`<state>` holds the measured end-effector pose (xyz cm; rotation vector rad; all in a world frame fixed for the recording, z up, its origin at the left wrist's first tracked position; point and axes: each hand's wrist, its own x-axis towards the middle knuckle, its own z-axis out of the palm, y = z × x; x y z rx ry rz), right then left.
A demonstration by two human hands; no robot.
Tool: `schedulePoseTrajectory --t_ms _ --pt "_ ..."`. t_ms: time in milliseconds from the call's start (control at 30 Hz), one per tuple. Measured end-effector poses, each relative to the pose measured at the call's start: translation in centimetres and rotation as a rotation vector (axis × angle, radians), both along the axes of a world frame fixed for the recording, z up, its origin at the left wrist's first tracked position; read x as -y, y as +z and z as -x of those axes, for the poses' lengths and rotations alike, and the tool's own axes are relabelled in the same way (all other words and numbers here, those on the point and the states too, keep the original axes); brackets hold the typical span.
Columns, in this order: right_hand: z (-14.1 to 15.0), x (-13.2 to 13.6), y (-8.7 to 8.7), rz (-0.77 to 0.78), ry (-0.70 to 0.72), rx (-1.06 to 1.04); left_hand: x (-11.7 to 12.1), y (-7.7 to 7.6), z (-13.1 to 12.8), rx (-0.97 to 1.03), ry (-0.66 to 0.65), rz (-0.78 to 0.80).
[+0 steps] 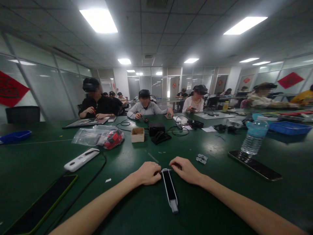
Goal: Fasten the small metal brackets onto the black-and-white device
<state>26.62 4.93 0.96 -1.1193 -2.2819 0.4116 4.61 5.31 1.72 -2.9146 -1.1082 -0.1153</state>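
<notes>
Beyond left hand (148,173), bag (85,135) (clear) holds something red (114,138).

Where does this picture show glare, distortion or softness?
In the head view, ceiling lights burn out to white, the table shows hazy glare, and the left glass wall leans, apparently from wide-lens distortion; also there, distant people look soft, while the left hand and right hand have readable outlines.

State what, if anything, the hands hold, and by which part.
Cannot be told: left hand and right hand flank the far end of the white-framed black device, any grip unclear.
</notes>
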Motion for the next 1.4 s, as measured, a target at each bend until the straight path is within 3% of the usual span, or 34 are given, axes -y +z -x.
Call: schedulePoseTrajectory --t_ms 600,1000,1400 --pt "-1.4 -0.1 0.6 0.115 0.17 0.078 -0.1 -0.3 0.1 0.017 -0.044 -0.034" --pt "-1.1 0.3 0.7 0.105 0.18 0.057 -0.3 -0.7 0.3 0.005 -0.065 -0.101" --pt "-0.8 -0.3 -0.6 0.061 0.161 -0.03 -0.2 -0.6 0.1 0.009 -0.053 -0.085"
